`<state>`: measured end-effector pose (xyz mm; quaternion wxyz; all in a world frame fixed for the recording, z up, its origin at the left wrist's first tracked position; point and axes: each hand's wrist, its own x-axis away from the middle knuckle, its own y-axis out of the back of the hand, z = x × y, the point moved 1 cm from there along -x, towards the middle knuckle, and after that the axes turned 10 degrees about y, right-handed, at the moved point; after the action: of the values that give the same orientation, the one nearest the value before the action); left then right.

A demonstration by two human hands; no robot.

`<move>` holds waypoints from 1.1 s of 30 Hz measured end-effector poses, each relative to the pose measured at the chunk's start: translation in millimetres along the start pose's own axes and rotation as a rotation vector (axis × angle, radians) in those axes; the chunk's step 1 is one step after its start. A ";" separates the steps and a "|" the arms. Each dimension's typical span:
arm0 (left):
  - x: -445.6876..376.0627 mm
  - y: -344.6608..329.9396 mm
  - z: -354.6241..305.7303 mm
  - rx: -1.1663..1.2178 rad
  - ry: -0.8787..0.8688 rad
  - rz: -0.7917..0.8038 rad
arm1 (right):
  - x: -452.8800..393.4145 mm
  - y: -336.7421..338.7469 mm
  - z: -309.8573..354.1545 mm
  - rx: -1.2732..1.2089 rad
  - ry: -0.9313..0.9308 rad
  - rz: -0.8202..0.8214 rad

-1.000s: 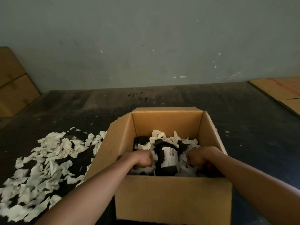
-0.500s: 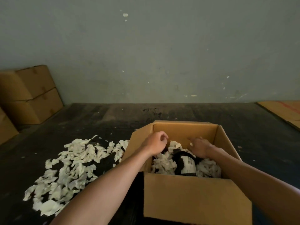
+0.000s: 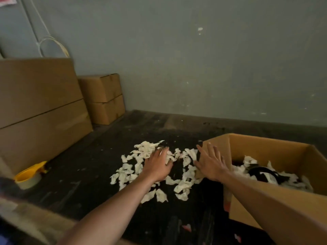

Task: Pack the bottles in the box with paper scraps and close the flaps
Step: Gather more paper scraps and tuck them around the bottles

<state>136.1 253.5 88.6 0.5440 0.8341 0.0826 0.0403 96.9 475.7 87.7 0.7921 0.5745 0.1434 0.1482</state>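
Dark floor's paper scraps (image 3: 155,167) now lie under both hands — left hand (image 3: 158,166), right hand (image 3: 211,164) — fingers spread, out of the box (image 3: 276,200).

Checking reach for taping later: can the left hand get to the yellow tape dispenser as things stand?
Probably yes: the left hand is open over the paper scraps, and only bare dark floor lies between it and the tape dispenser.

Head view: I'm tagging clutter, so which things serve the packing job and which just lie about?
Job: open brown cardboard box; dark labelled bottle; loose white paper scraps; left hand; right hand.
Lying about: stacked closed cardboard boxes; yellow tape dispenser.
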 end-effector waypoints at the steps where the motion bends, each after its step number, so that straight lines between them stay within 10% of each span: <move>1: 11.2 -2.1 23.2 0.006 0.033 0.032 | 1.5 -14.3 16.3 -0.033 0.040 -0.008; 13: 110.6 -77.7 213.9 -0.082 0.393 0.426 | 82.9 -199.2 70.3 -0.137 -0.046 0.388; 25: 57.9 -119.0 249.3 -0.140 0.310 0.262 | -5.9 -236.1 63.5 -0.026 -0.129 0.243; 33: -21.6 -117.2 255.6 -0.102 0.251 0.242 | -91.1 -254.1 107.2 -0.126 0.133 0.297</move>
<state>144.0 65.7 -121.5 0.5622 0.7976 0.0467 0.2135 74.0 271.0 -117.1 0.7849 0.5274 0.0993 0.3098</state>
